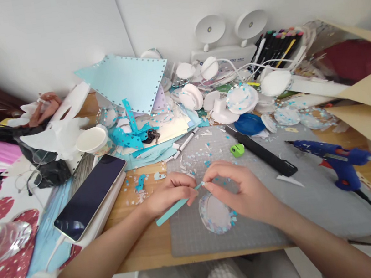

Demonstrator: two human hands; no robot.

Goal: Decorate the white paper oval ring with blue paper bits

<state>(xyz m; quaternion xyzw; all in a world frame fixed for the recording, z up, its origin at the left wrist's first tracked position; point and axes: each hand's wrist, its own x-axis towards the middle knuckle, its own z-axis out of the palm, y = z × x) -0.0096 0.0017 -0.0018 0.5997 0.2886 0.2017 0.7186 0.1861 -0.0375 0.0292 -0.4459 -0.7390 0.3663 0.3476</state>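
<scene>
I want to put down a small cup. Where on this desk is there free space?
The grey cutting mat is bare between the black ruler and the blue glue gun, and below the right hand. The back, around the white discs and blue paper, is crowded.

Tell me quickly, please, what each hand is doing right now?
Left hand: closed on a teal tool.
Right hand: fingertips pinched at the tool's tip, above a round confetti-speckled disc.
</scene>
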